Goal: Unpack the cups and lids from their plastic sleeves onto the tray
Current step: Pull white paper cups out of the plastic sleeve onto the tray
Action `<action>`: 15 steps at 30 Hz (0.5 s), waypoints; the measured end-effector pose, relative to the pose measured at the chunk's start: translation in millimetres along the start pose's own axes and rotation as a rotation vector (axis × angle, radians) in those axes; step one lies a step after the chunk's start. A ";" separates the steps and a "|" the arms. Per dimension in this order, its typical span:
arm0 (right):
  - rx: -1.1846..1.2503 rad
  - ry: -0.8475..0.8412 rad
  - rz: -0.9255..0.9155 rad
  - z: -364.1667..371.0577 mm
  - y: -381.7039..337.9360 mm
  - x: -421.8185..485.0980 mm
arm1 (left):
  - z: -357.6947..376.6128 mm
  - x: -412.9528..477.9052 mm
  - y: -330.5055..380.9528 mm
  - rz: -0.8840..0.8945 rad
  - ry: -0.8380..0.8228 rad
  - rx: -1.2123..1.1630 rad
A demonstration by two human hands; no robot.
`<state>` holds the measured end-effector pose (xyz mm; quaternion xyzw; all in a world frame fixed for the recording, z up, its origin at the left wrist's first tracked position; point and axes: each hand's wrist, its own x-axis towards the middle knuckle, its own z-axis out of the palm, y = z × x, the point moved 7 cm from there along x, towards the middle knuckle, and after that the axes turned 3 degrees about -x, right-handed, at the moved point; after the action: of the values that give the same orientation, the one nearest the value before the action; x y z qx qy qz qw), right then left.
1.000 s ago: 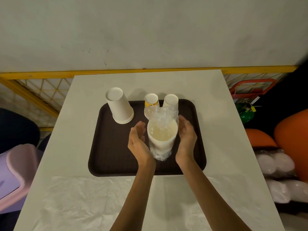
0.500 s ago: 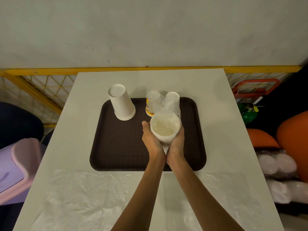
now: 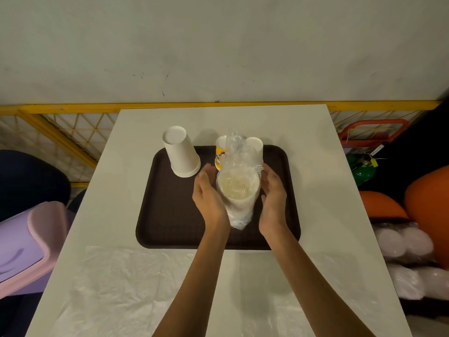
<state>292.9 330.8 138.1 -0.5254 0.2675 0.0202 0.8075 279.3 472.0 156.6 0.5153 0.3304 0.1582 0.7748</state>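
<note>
The sleeved stack of cups [image 3: 237, 190] stands upright on the dark brown tray [image 3: 170, 215], right of the tray's middle and at the centre of the frame. Its round pale top faces the camera through the clear plastic. The sleeve's loose end [image 3: 233, 148] rises crumpled above the stack toward the top of the frame.

The left hand [image 3: 208, 194] is on the left of the stack, palm turned toward it and fingers straight, gripping nothing. Its palm lies against or just beside the plastic; which one cannot be told. The right hand [image 3: 272, 193] mirrors it on the right side, fingers relaxed and spread, just apart from the sleeve and holding nothing.

Behind the stack, along the tray's far edge, stand a cup with a yellow print [image 3: 220, 152] and a small white cup [image 3: 255, 145], both partly hidden by the plastic. To their left, near the tray's upper left corner, is an upside-down stack of larger white cups [image 3: 181, 153].

The tray rests on a white bench [image 3: 315, 190]. A sheet of clear plastic [image 3: 116, 288] is spread over the bench's lower part, under both forearms.

Beyond the bench runs a yellow rail with mesh [image 3: 73, 127] against a pale wall. At the lower left is a lilac bin [image 3: 26, 242]. At the right edge are a red handle [image 3: 371, 132], orange shapes [image 3: 427, 198] and bagged white items [image 3: 405, 244].
</note>
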 end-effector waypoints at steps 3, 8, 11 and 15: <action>0.112 -0.098 0.157 21.4 -2.5 -6.0 | 19.2 -11.3 16.0 -0.067 -0.062 -0.068; 0.190 -0.079 0.259 31.3 18.0 -10.9 | 23.5 -22.4 -2.3 -0.231 -0.082 -0.115; 0.168 -0.069 0.220 29.1 28.4 -8.1 | 20.1 -18.0 -19.5 -0.277 -0.102 -0.166; 0.246 -0.067 0.231 22.6 36.8 -8.7 | 14.2 -10.5 -40.2 -0.279 -0.085 -0.124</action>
<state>283.2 368.8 118.0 -0.3872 0.2996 0.0973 0.8665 277.3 439.2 127.6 0.4217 0.3551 0.0470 0.8330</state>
